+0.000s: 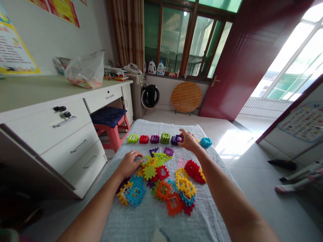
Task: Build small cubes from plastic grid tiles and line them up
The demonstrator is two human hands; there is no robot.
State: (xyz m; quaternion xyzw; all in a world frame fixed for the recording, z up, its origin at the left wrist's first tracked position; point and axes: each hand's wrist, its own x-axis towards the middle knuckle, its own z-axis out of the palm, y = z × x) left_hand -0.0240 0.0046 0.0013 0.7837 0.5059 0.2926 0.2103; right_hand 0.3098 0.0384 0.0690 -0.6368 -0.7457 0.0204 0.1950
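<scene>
At the far left, a white desk (78, 145) bears a translucent plastic bag (87, 69), with a red stool (112, 134) tucked by its drawers. On the pale grey-blue cloth (212, 218), the left hand (129, 163) lies with loosely curved fingers by a lime-green window panel (146, 160); I cannot tell whether it grips it. Near that wrist, a blue window panel (136, 193) overlaps yellow ones. Along the far side, left to right, stand a lime-green block (133, 138), a red block (144, 139), a purple block (154, 138), a green stack (165, 138) and a dark purple stack (173, 140). At the right end of that stack, the right hand (188, 139) pinches a dark purple window piece (179, 138) between narrowed thumb and fingers. Nearer the body, orange panels (174, 204) overlap, then yellow panels (186, 186) and a red stack (193, 170). A blue block (206, 142) sits farthest right.
</scene>
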